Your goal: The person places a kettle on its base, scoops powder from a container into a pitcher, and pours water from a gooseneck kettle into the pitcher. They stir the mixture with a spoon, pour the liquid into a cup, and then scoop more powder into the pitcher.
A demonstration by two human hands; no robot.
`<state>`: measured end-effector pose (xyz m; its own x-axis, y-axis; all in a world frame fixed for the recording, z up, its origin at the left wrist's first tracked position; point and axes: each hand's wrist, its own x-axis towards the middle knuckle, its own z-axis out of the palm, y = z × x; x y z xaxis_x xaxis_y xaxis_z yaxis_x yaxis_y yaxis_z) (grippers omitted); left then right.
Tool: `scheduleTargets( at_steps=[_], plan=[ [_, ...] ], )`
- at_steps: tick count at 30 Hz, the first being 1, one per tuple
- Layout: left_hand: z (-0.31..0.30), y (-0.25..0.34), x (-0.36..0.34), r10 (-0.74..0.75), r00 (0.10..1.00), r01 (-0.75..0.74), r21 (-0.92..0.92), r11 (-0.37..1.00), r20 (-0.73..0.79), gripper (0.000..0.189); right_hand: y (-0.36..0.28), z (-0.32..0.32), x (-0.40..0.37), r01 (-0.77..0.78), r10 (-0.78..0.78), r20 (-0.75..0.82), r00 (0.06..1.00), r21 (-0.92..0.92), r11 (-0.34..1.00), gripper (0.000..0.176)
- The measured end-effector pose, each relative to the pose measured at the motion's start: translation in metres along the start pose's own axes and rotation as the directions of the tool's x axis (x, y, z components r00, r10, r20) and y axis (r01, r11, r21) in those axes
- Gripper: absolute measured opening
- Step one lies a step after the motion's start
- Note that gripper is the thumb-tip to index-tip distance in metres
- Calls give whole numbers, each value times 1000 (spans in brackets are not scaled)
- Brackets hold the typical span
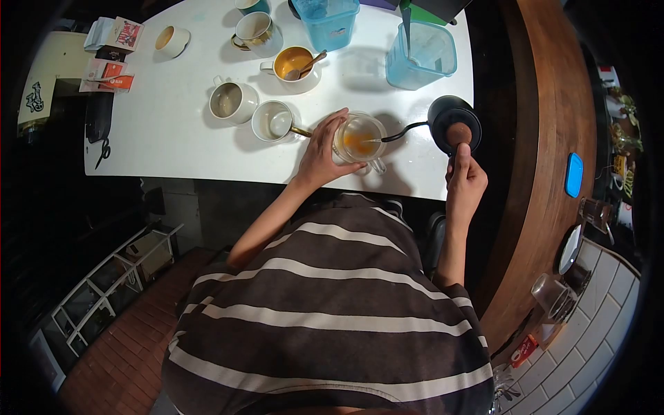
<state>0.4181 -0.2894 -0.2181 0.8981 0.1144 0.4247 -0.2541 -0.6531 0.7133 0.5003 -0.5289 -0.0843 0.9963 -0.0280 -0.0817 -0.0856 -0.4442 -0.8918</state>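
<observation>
steadies the glass cup on the white table with the left hand. curls the fingers around the cup's left wall; grip closed on the cup. locates the cup near the table's front edge, just left of the black kettle.

clasps the kettle's handle with the right hand. wraps the fingers shut around it; hides most of the handle behind the hand. holds the kettle at the table's right end, with its brown lid knob facing up.

reaches the thin spout across to the cup, tip over the rim and above the orange liquid inside. cannot confirm a stream at the tip: too fine to tell.

progress, as a judgement from the fill level: partly done. shows a shallow orange pool low in the cup, with clear glass above it. leaves, on that reading, further filling, then setting the kettle down and letting go of the cup.

nearby, untouched: a yellow mug with a spoon in it, two white cups beside the left hand, two blue containers at the far edge, packets and scissors at the far left.
</observation>
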Motion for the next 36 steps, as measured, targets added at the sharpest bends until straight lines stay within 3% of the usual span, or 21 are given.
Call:
scheduleTargets(
  at_steps=[15,29,36],
  plan=[
    [0,-2,-2,-49,997,49,15,999,55,111,-3,7,2,94,-94,11,996,-10,996,60],
    [0,-1,0,21,1000,-21,4,1000,-4,111,-13,1,4,150,-151,-22,988,-52,987,60],
    [2,-2,0,24,999,-25,-19,1000,-48,105,-20,-15,3,159,-162,0,987,-172,972,61]
  ],
)
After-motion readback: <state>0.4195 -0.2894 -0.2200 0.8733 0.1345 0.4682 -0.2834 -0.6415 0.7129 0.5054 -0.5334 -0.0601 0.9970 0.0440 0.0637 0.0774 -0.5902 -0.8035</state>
